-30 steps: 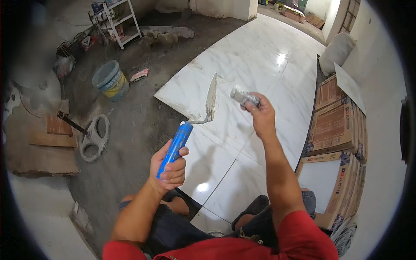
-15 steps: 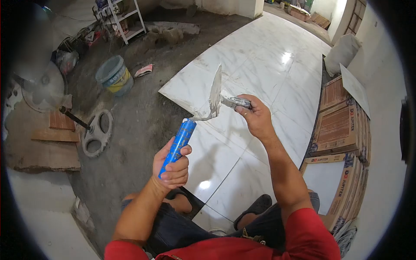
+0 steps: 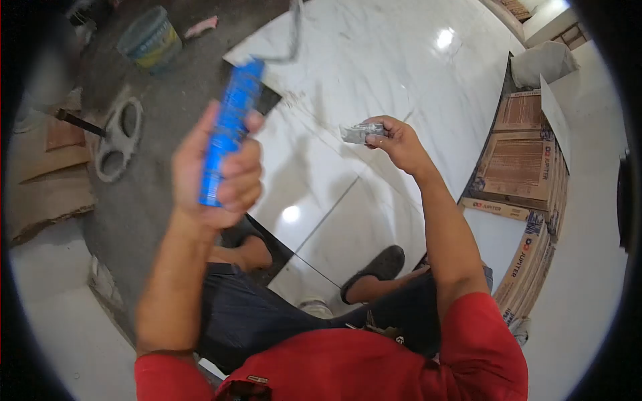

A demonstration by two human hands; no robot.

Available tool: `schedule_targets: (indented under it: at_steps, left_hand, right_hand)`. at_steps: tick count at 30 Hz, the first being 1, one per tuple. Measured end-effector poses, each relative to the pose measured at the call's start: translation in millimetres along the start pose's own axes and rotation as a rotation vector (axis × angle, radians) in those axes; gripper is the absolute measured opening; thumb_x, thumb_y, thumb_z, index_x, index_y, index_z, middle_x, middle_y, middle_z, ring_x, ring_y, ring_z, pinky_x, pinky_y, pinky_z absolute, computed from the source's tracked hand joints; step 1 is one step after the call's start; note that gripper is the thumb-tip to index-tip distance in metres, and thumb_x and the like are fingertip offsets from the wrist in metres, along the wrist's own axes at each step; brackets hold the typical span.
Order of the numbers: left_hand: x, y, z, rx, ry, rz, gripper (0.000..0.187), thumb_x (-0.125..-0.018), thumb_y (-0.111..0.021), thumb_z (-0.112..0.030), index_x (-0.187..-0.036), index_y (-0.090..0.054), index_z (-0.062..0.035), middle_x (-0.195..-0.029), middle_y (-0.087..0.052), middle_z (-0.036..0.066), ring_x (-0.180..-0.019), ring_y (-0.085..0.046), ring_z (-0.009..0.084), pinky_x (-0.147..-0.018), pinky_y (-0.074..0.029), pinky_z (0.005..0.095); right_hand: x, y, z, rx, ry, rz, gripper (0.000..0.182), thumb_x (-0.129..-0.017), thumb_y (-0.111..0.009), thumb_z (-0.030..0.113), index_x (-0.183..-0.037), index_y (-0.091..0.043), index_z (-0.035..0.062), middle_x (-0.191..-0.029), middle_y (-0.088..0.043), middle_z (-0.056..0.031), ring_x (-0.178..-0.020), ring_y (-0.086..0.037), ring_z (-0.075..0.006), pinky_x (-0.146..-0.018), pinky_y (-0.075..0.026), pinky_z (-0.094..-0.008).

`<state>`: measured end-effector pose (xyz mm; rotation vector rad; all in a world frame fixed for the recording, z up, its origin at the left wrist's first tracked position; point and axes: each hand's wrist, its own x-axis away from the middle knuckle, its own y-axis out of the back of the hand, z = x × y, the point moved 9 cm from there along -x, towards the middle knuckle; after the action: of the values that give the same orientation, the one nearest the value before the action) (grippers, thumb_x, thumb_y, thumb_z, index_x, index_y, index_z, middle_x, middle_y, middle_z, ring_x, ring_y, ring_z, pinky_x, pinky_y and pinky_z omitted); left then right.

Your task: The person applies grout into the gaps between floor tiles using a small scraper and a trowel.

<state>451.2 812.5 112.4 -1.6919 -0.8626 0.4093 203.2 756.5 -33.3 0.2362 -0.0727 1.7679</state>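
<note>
My left hand [image 3: 224,164] is wrapped round the blue handle of a trowel [image 3: 231,127], raised at the left and smeared by motion. The trowel's metal neck bends up to the top edge of the view, where most of its blade is cut off. Between the fingers and thumb of my right hand [image 3: 394,142] is a small grey scraper [image 3: 362,133] with pale smears on it. It is held above the white marbled floor tiles [image 3: 374,73], apart from the trowel.
A bucket [image 3: 151,41] and a pink scrap [image 3: 202,27] lie on the grey floor at upper left. Nearby is a two-holed mixing paddle [image 3: 120,139]. Tile boxes [image 3: 515,167] line the right wall, beside a pale sack [image 3: 543,63].
My left hand has risen and moved left with the trowel, whose blade has parted from the scraper. My right hand still holds the scraper, slightly higher in view. The view has tilted downward.
</note>
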Motion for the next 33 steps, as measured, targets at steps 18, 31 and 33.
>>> schedule_targets:
  at_steps: [18, 31, 33]
  left_hand:
    - [12.2, 5.0, -65.7, -0.331, -0.11, -0.379, 0.045, -0.106, -0.015, -0.038, -0.121, -0.033, 0.0009, -0.059, -0.05, 0.009, -0.035, -0.053, 0.0189, -0.027, -0.044, 0.0324]
    - [22.8, 4.2, -64.7, -0.263, -0.004, -0.25, 0.052, -0.105, -0.015, -0.041, -0.128, -0.031, 0.0025, -0.067, -0.055, 0.013, -0.045, -0.06, 0.0294, -0.037, -0.049, 0.0386]
    - [19.1, -0.9, -62.6, -0.265, -0.004, -0.266, 0.052, -0.105, -0.015, -0.04, -0.127, -0.032, 0.0035, -0.067, -0.055, 0.013, -0.044, -0.059, 0.0295, -0.038, -0.05, 0.0387]
  right_hand:
    - [35.9, -60.8, -249.5, 1.292, -0.03, 0.259, 0.023, -0.083, -0.056, 0.007, -0.106, -0.059, 0.0076, -0.096, -0.067, -0.0138, -0.089, -0.065, -0.0316, -0.077, -0.054, -0.0432]
    - [28.9, -84.1, -252.3, 1.075, -0.035, 0.167, 0.015, -0.085, -0.05, 0.007, -0.096, -0.061, 0.0051, -0.085, -0.066, -0.0213, -0.081, -0.065, -0.0393, -0.074, -0.051, -0.0496]
    - [39.0, -94.2, -246.1, 1.06, -0.105, 0.336, 0.014, -0.086, -0.051, 0.01, -0.094, -0.061, 0.0043, -0.084, -0.066, -0.0219, -0.081, -0.065, -0.0401, -0.076, -0.051, -0.0495]
